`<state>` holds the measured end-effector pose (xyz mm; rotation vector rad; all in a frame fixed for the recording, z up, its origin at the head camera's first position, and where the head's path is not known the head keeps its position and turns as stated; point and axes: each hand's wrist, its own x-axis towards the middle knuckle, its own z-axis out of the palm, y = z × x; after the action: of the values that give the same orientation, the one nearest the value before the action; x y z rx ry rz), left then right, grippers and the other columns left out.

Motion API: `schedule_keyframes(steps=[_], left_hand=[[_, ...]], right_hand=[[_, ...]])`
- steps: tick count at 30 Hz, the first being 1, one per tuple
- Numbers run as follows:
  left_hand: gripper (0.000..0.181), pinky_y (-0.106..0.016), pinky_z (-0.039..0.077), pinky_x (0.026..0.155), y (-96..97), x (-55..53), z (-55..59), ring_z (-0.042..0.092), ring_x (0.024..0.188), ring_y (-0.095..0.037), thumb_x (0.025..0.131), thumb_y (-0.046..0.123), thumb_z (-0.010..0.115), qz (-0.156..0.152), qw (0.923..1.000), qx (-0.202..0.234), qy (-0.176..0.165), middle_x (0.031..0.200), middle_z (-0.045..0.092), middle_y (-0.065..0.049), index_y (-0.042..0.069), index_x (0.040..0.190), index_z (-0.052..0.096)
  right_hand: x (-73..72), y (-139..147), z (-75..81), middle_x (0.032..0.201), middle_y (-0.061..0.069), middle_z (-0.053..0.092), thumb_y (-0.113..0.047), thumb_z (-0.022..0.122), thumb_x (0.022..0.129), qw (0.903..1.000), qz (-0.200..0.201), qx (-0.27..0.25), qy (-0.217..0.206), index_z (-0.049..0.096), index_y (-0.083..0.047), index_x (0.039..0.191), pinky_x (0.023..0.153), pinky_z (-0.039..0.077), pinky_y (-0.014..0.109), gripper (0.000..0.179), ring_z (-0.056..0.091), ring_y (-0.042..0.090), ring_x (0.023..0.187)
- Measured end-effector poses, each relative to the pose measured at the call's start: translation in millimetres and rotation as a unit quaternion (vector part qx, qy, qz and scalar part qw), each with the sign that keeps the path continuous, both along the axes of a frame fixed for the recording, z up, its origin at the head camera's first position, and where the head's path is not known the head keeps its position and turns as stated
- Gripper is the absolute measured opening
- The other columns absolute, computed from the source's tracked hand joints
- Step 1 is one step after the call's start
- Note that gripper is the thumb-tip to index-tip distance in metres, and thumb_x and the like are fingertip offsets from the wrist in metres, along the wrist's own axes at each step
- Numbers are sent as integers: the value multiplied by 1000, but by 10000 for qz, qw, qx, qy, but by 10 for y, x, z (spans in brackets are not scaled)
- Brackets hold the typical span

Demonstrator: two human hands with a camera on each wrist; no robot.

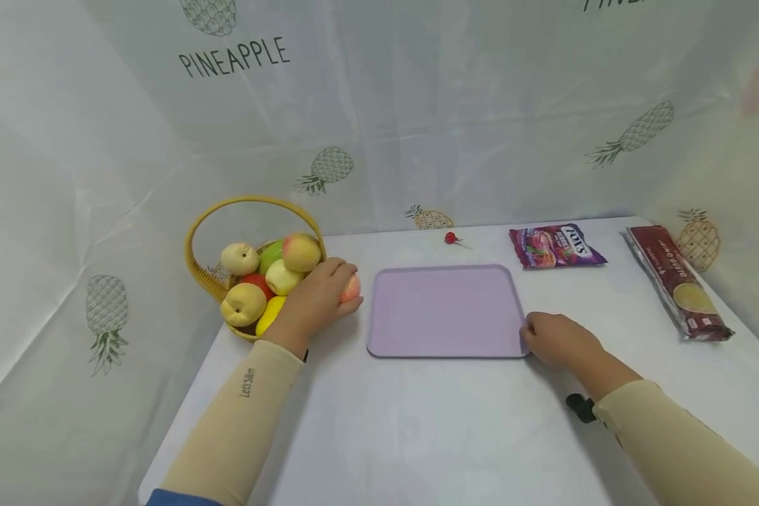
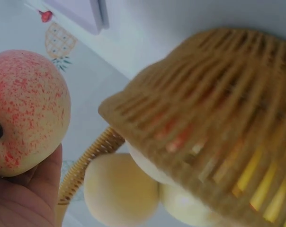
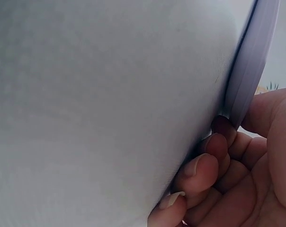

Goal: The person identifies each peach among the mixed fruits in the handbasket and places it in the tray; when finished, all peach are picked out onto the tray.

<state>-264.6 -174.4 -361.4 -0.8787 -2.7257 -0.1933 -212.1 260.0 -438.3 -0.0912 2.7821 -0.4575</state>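
Observation:
My left hand (image 1: 316, 299) grips a pinkish peach (image 1: 352, 288) just right of the fruit basket. In the left wrist view the red-speckled peach (image 2: 31, 104) sits against the fingers, beside the woven side of the basket (image 2: 218, 90). The yellow wicker basket (image 1: 192, 256) has a tall handle and is heaped with several fruits, yellow, green and red. My right hand (image 1: 555, 339) is at the lower right corner of a flat lilac tray (image 1: 445, 309). Seen from the right wrist, thumb and index finger pinch the tray's rim (image 3: 252, 66), the other fingers curled by the table.
Behind the tray lies a small red item (image 1: 450, 238) with a thin stem. A purple Fox's candy bag (image 1: 555, 246) is at the back right. Farther right is a long dark-red packet (image 1: 677, 281). A pineapple-printed sheet (image 1: 417, 126) hangs behind the white table (image 1: 417, 429).

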Motion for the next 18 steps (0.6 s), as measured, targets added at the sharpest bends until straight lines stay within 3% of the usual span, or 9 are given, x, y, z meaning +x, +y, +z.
schedule_keyframes(steps=[18], left_hand=[[56,-45,50,107,270,-162,-106,61,117,-29,94,43,73,-154,9998,46,-146,132,58,-8,11,138,57]], right_hand=[[21,-15,-9,91,10,64,-28,52,104,9999,-38,-63,113,62,-2,106,78,51,50,28,57,28,84]])
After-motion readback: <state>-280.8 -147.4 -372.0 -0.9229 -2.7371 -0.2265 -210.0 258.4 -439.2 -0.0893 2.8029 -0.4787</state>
